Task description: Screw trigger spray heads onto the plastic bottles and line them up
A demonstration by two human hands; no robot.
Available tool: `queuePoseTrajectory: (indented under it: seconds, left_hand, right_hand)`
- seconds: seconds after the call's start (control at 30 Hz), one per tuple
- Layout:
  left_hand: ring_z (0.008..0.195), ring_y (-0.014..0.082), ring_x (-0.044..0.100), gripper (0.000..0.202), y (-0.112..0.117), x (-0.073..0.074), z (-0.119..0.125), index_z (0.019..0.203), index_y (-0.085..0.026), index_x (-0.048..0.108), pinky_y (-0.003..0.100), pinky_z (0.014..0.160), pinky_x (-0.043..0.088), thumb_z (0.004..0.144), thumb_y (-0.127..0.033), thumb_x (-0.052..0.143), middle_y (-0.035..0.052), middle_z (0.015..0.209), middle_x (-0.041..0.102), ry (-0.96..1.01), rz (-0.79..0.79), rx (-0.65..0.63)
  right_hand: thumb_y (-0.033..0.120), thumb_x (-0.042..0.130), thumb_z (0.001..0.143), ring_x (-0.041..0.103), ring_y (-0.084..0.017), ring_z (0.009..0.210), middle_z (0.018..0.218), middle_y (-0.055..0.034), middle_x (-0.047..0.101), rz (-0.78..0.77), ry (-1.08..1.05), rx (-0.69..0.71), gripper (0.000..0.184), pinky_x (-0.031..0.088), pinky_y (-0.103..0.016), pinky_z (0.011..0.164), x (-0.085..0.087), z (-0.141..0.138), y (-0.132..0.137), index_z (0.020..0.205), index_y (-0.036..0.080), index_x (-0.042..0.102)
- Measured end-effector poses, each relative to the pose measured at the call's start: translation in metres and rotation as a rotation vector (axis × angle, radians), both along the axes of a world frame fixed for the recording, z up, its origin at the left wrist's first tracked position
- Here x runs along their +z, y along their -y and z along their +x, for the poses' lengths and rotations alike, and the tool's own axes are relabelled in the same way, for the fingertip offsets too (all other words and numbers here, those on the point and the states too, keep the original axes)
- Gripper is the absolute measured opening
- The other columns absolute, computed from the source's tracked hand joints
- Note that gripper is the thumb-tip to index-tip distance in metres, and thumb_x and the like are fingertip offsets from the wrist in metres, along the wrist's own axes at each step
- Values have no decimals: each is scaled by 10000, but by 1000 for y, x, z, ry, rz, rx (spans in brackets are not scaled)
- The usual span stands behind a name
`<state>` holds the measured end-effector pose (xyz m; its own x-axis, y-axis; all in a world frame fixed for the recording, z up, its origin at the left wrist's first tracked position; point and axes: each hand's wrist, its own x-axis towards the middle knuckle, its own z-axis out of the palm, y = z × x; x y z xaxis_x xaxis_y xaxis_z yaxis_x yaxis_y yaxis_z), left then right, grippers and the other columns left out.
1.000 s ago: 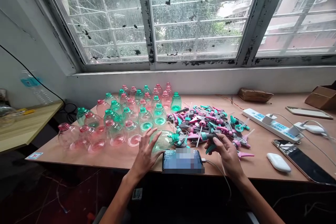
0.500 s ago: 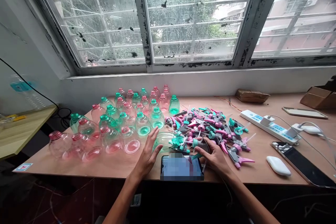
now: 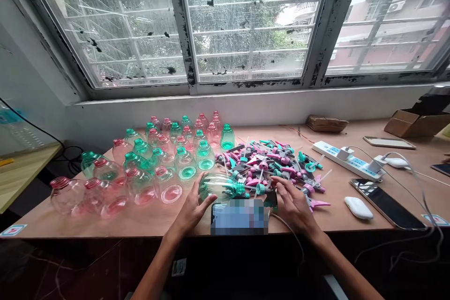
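Thing in hand: a clear green plastic bottle with a round belly (image 3: 216, 186) lay on its side at the near edge of the wooden desk (image 3: 158, 218), just behind a phone with a blurred screen (image 3: 239, 215).
Its lie: its neck pointed right, toward a heap of teal, pink and grey plastic trigger spray heads (image 3: 270, 164). A teal piece sat at its mouth, and I could not tell whether it was screwed on.
How it would handle: I judged it empty and very light. Its thin walls would dent under a hard squeeze, and its smooth, round body would roll on the desk.
Where to take hold: I judged the widest part of the belly best, with fingers wrapped lightly around it. The stiffer threaded neck would do for a firmer hold.
Left grip: my left hand (image 3: 191, 208) was unclenched, with fingers spread and curved against the bottle's base end. It touched the bottle and steadied it but did not enclose it.
Right grip: my right hand (image 3: 293, 204) lay palm down and loose, its fingertips on the near edge of the heap. Its fingers were not curled around any piece that I could see.
Nearby: rows of upright clear green and pink plastic bottles (image 3: 158, 164) stood to the left and behind.
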<state>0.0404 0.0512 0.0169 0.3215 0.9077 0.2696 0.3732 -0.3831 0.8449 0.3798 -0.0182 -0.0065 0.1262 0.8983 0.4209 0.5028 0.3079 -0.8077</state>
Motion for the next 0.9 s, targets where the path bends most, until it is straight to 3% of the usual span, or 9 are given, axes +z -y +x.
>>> queuePoseTrajectory:
  seconds: [0.13, 0.23, 0.33, 0.43, 0.6, 0.73, 0.83, 0.9]
  left_hand:
    - [1656, 378, 346, 860, -1, -1, 1, 1684, -222, 308, 555, 1319, 374, 991, -589, 662, 179, 1784, 362, 15, -16, 8]
    - [1651, 370, 361, 864, -1, 0, 2, 1677, -214, 314, 541, 1313, 386, 985, -597, 661, 182, 1784, 361, 19, -18, 10]
    - [1662, 369, 337, 872, -1, 2, 3, 1674, -224, 317, 541, 1314, 382, 974, -608, 668, 176, 1776, 380, 14, -12, 34]
    - [1686, 377, 270, 852, -1, 3, 3, 1668, -242, 322, 567, 1323, 353, 978, -608, 661, 172, 1787, 354, 5, -5, 80]
    - [1685, 384, 270, 796, -1, 6, 3, 1637, -226, 353, 606, 1342, 285, 990, -583, 649, 205, 1769, 366, -10, 12, 136]
    - [1671, 374, 312, 769, -2, 6, 3, 1605, -241, 388, 586, 1361, 252, 967, -548, 689, 182, 1736, 425, -10, 52, 149]
    - [1659, 370, 339, 800, -1, 5, 3, 1612, -251, 367, 578, 1355, 278, 949, -524, 722, 182, 1733, 426, -1, 71, 141]
    - [1662, 357, 337, 853, 0, 5, 3, 1640, -272, 312, 563, 1344, 316, 941, -511, 739, 175, 1747, 398, 10, 83, 132]
  right_hand:
    - [506, 544, 1079, 496, -391, 1544, 1634, -165, 595, -16, 217, 62, 482, 329, -634, 1294, -6, 17, 6, 1468, 263, 691]
    - [508, 523, 1087, 325, -407, 1648, 1767, -140, 428, -85, 337, 107, 589, 193, -713, 1320, -14, 17, -2, 1627, 272, 547]
    - [528, 443, 1108, 255, -407, 1671, 1786, -173, 371, -134, 403, 99, 660, 172, -727, 1318, -19, 17, -24, 1687, 211, 447]
    - [545, 431, 1104, 208, -382, 1686, 1800, -181, 336, -144, 437, 97, 685, 207, -656, 1336, -21, 21, -49, 1684, 181, 447]
    - [557, 473, 1087, 296, -398, 1661, 1773, -179, 404, -110, 418, 84, 599, 316, -652, 1299, -20, 23, -74, 1565, 216, 592]
    - [555, 571, 1050, 379, -456, 1608, 1693, -220, 506, -36, 322, 26, 434, 354, -668, 1267, -18, 15, -71, 1203, 200, 767]
    - [602, 692, 968, 420, -470, 1562, 1620, -213, 569, 26, 205, -16, 385, 345, -672, 1254, -12, 9, -64, 1051, 229, 738]
    - [648, 748, 909, 522, -468, 1459, 1513, -206, 646, 55, 102, -44, 422, 387, -675, 1206, -8, 6, -58, 1021, 247, 678]
